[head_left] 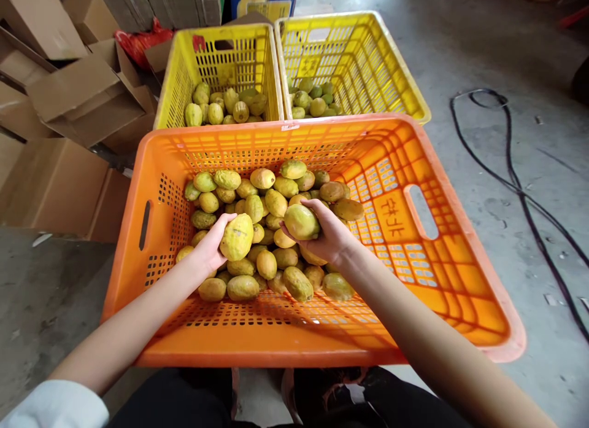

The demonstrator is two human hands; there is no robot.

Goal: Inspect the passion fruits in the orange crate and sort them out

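Observation:
My left hand (pixel 215 242) is closed around an oval yellow fruit (pixel 237 237) with bumpy, brown-marked skin. In my right hand (pixel 327 233) is a smoother yellow-green fruit (pixel 301 222), thumb along its top. Both fruits are held up over a large orange plastic crate (pixel 276 348). Below them lies a heap of similar oval fruits (pixel 242 287), yellow to green, some with brown blemishes. What kind of fruit they are I cannot tell for sure. My hands partly cover the middle of the heap.
Two yellow crates stand against the orange crate's far side. The left yellow crate (pixel 278 72) and right yellow crate (pixel 405 66) hold more fruit. Cardboard boxes (pixel 76 90) pile up at left, by a red bag (pixel 145 41). A black cable (pixel 510 164) loops over the floor at right.

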